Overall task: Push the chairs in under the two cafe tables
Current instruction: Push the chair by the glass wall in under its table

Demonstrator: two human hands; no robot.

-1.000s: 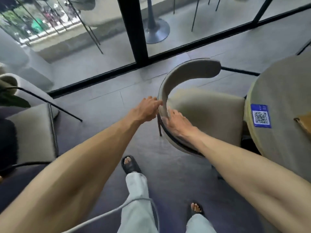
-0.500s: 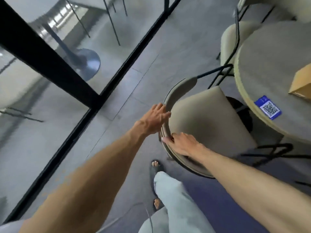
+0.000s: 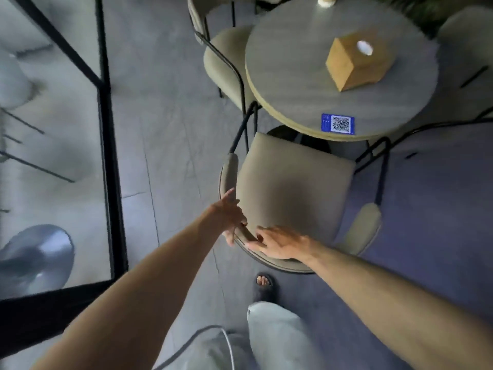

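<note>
Standing behind a beige cushioned chair [image 3: 290, 188] in the middle of the frame, a person reaches both bare arms down toward its curved backrest. Their left hand [image 3: 229, 214] rests against the left bend of the backrest with fingers spread and thumb hanging over the outer edge, more a flat push than a closed grasp. Their right hand [image 3: 280, 243] lies flat along the rear of the backrest, fingers loosely open and pointing left, not wrapped around anything. Neither hand appears to be clenched.

A round grey table [image 3: 400, 108] sits in the upper right of the frame, carrying a wooden box [image 3: 357, 65] and a blue sticker [image 3: 338, 124] with a printed code near its lower edge. The chair's front edge lies just at or slightly under the table's near rim, while nearly all of the seat is exposed, so this chair looks only partly pushed in. A second chair [image 3: 221, 57] at the upper centre-left has its seat partly tucked beneath the table. Part of a third chair [image 3: 464, 49] shows at the upper right edge; how far in it sits I cannot tell.

Only one table is visible, so the other table's state cannot be judged. A glass wall with a black frame [image 3: 106, 156] fills the left side. One sandalled foot [image 3: 264, 287] is stepping forward below the chair
</note>
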